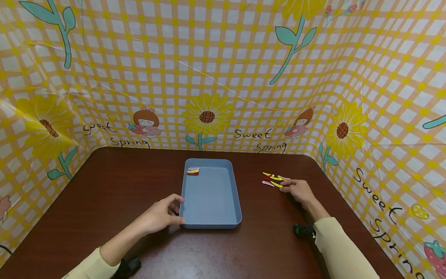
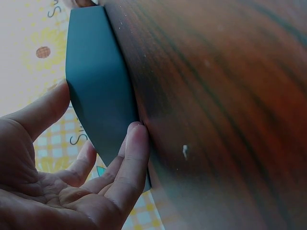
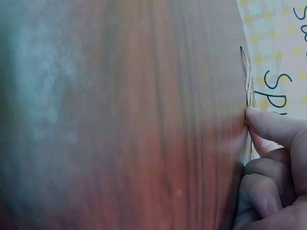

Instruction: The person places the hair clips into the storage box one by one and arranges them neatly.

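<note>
A grey-blue tray (image 1: 210, 201) lies on the table, with pink, yellow and red hair clips (image 1: 193, 171) lined up in its far left corner. My left hand (image 1: 161, 213) touches the tray's outer left wall near the front corner, its thumb and fingers loosely bent. In the left wrist view, fingertips (image 2: 136, 136) rest against the tray's wall (image 2: 96, 62). Right of the tray is a loose pile of yellow, red and pink hair clips (image 1: 267, 184). There my right hand (image 1: 299, 190) pinches a yellow hair clip (image 1: 276, 184) between thumb and index finger; the fingers partly cover other clips.
The dark brown wooden table (image 1: 139, 174) extends around the tray on all sides. A checked, flower-printed cloth (image 1: 223, 77) stands up along the table's back and both sides. Dark wrist straps (image 1: 304, 230) sit at both wrists.
</note>
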`<action>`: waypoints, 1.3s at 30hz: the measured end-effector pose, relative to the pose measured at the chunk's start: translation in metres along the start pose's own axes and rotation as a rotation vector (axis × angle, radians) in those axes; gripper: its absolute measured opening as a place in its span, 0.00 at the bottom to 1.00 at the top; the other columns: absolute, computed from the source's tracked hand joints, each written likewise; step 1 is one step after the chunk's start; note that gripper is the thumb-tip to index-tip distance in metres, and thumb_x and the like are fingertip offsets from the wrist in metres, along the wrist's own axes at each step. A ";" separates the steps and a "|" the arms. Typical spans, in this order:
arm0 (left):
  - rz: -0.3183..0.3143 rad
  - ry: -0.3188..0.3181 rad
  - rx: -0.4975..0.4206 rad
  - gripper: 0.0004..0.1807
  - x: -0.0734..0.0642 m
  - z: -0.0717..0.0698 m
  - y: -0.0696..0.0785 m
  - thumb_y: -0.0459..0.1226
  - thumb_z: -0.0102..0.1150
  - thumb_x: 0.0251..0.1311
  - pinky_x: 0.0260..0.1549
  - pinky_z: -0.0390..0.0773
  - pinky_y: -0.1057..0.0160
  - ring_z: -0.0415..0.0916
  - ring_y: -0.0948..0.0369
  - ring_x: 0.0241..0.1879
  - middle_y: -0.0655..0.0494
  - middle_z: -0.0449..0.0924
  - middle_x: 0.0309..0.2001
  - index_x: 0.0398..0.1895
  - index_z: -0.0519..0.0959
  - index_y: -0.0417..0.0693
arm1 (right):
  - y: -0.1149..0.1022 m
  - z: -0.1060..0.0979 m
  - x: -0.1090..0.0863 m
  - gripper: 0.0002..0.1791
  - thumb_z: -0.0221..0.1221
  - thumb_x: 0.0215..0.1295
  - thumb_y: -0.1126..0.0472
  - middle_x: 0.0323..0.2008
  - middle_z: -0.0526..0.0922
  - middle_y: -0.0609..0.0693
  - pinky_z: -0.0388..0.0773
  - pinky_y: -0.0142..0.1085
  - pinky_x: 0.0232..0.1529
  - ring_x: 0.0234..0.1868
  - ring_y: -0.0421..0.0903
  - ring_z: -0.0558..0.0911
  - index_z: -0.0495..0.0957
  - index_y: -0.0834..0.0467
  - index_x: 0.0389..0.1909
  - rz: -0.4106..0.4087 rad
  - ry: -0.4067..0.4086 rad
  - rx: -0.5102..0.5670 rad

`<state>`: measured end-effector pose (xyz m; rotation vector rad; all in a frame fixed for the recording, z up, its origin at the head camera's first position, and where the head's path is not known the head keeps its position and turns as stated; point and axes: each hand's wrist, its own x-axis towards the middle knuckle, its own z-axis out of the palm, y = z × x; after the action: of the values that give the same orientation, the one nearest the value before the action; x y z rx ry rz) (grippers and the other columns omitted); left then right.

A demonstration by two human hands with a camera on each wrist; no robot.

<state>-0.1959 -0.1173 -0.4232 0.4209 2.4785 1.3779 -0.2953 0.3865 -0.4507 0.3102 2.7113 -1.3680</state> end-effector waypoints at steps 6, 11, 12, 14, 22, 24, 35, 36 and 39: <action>0.002 0.004 -0.002 0.30 -0.001 0.000 0.001 0.37 0.75 0.53 0.36 0.76 0.58 0.78 0.58 0.39 0.48 0.79 0.44 0.59 0.74 0.45 | -0.002 0.001 -0.001 0.19 0.66 0.64 0.60 0.11 0.60 0.38 0.59 0.33 0.16 0.12 0.37 0.58 0.82 0.65 0.52 -0.007 0.008 -0.003; 0.002 0.003 -0.003 0.30 -0.001 0.000 0.001 0.38 0.75 0.54 0.36 0.76 0.58 0.77 0.58 0.39 0.48 0.78 0.44 0.59 0.73 0.45 | -0.001 0.000 -0.002 0.18 0.64 0.65 0.60 0.11 0.59 0.38 0.59 0.33 0.17 0.13 0.37 0.58 0.82 0.66 0.52 -0.029 0.020 -0.019; 0.002 0.004 -0.003 0.30 -0.001 0.000 0.001 0.38 0.75 0.54 0.36 0.76 0.58 0.77 0.58 0.39 0.48 0.78 0.44 0.59 0.73 0.45 | -0.002 0.000 -0.002 0.18 0.64 0.65 0.61 0.12 0.59 0.38 0.59 0.33 0.17 0.13 0.37 0.58 0.82 0.66 0.52 -0.032 0.022 -0.018; 0.001 0.000 -0.006 0.30 -0.001 0.000 0.001 0.38 0.75 0.54 0.36 0.76 0.58 0.77 0.58 0.39 0.47 0.78 0.44 0.60 0.73 0.45 | -0.002 -0.001 -0.002 0.18 0.64 0.65 0.61 0.12 0.60 0.39 0.59 0.33 0.17 0.13 0.37 0.58 0.82 0.67 0.51 -0.038 0.021 -0.021; 0.002 -0.004 -0.017 0.31 -0.003 -0.001 0.001 0.38 0.75 0.54 0.35 0.77 0.58 0.78 0.57 0.40 0.47 0.78 0.45 0.60 0.73 0.44 | -0.005 -0.001 -0.004 0.16 0.62 0.67 0.63 0.09 0.60 0.38 0.58 0.32 0.15 0.11 0.36 0.57 0.81 0.69 0.51 -0.029 0.005 -0.005; 0.002 -0.004 -0.016 0.31 -0.003 -0.001 0.001 0.37 0.75 0.54 0.35 0.77 0.58 0.78 0.57 0.40 0.47 0.79 0.45 0.60 0.73 0.44 | -0.005 -0.001 -0.004 0.17 0.62 0.67 0.64 0.08 0.59 0.37 0.57 0.32 0.15 0.11 0.36 0.56 0.81 0.70 0.52 -0.024 0.004 0.015; 0.012 -0.006 -0.007 0.31 -0.003 -0.001 0.000 0.37 0.75 0.54 0.35 0.77 0.58 0.78 0.57 0.40 0.47 0.79 0.44 0.60 0.73 0.44 | -0.004 -0.004 -0.003 0.18 0.61 0.68 0.65 0.07 0.60 0.36 0.57 0.31 0.14 0.10 0.35 0.55 0.78 0.72 0.54 -0.011 0.000 0.097; 0.011 -0.007 -0.008 0.31 -0.003 -0.001 0.000 0.37 0.75 0.54 0.35 0.77 0.58 0.78 0.57 0.40 0.47 0.79 0.44 0.60 0.73 0.44 | -0.005 -0.005 -0.003 0.18 0.61 0.68 0.65 0.07 0.60 0.36 0.57 0.31 0.14 0.10 0.35 0.55 0.78 0.72 0.54 -0.016 0.002 0.097; 0.016 -0.007 -0.004 0.31 -0.002 -0.001 0.000 0.37 0.75 0.54 0.35 0.77 0.58 0.78 0.57 0.40 0.47 0.79 0.44 0.60 0.73 0.44 | -0.007 -0.006 -0.003 0.18 0.61 0.68 0.64 0.08 0.60 0.37 0.58 0.32 0.14 0.10 0.36 0.56 0.78 0.71 0.54 -0.016 0.002 0.093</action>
<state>-0.1941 -0.1190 -0.4228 0.4449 2.4713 1.3844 -0.2944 0.3863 -0.4411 0.2968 2.6621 -1.5019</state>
